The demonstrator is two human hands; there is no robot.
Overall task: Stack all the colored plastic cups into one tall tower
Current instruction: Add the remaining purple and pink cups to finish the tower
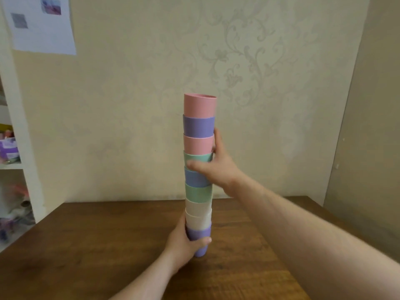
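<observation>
A tall tower of nested plastic cups (199, 174) stands upright on the wooden table (97, 245). A pink cup (200, 105) is on top, then purple, pink, green, purple, green and two white ones, with a purple cup (200, 233) at the bottom. My left hand (184, 243) is wrapped around that bottom cup. My right hand (213, 164) grips the tower at mid-height, its thumb across the upper green cup (195, 156) and its fingers behind the stack.
A patterned beige wall is close behind the table's far edge. White shelves (13, 161) with small items stand at the left, with a paper sheet (41, 22) pinned above them. The table's right edge runs near a beige panel (368, 126).
</observation>
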